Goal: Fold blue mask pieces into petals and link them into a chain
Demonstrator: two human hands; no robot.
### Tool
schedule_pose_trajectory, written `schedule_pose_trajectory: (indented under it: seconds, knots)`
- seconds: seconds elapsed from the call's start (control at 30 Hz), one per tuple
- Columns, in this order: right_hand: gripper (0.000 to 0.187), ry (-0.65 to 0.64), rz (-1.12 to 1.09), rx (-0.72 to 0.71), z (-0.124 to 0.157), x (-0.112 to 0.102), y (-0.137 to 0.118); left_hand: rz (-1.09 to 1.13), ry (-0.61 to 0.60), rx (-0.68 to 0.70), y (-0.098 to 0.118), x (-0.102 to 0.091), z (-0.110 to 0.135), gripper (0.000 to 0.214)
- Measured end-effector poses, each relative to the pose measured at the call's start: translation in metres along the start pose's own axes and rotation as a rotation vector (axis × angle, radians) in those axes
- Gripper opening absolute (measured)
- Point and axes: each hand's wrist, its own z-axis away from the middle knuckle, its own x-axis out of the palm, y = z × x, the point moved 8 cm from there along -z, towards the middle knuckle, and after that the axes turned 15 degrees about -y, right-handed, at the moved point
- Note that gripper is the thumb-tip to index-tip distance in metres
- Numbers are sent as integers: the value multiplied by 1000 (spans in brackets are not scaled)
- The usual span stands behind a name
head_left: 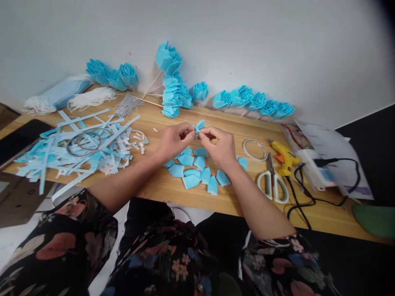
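Note:
Between my fingertips is a small blue fabric petal (200, 124), pinched from both sides above the middle of the table. My left hand (176, 139) is closed on its left edge, with thumb and forefinger together. My right hand (219, 144) grips it from the right in the same kind of pinch. Whether a second piece lies under the fingers I cannot tell. Just below my hands, several loose blue petals (191, 181) are spread on the wood, some partly covered by my right wrist.
Blue fabric flowers (171, 96) on sticks lean along the wall. Cut strips (89, 144) with wire coils heap at left, near face masks (66, 90) and a dark phone (23, 139). At right are a tape roll (255, 149), scissors (273, 183), a yellow glue gun (284, 157) and a corded power strip (317, 170).

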Motion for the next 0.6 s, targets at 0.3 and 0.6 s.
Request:
schedule_pose_trajectory:
  seconds: [0.3, 0.6]
  knots:
    - [13, -5, 5, 26, 0, 1, 2, 11, 3, -16, -2, 1, 0, 16]
    - [13, -5, -20, 20, 0, 0, 2, 32, -18, 7, 0, 1, -1, 14]
